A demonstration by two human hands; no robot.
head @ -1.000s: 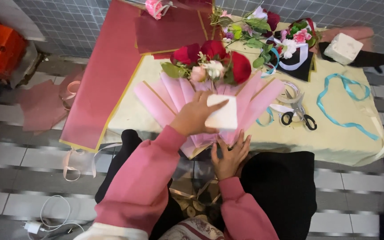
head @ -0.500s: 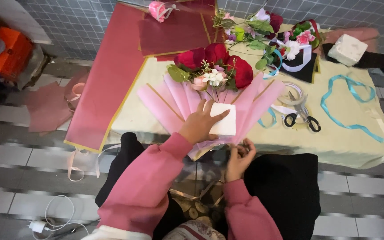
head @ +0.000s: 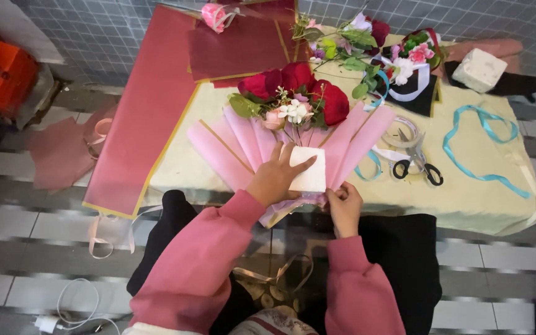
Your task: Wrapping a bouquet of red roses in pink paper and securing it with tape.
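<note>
Since earlier: white card point(head: 308, 169) lowered onto pink wrapping point(head: 355, 139). Left hand point(head: 275, 180) flat atop; right hand point(head: 344, 205) pinching bouquet base. Wrapping underway; gathering next.

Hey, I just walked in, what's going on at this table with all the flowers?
A person in a pink sweater is working on a bouquet of red roses laid on the table and wrapped in fanned pink paper. The left hand presses a white pad flat against the wrap near the stems, while the right hand pinches the gathered bottom of the wrap. Scissors, a blue ribbon and more flowers lie beside it, untouched.
</note>
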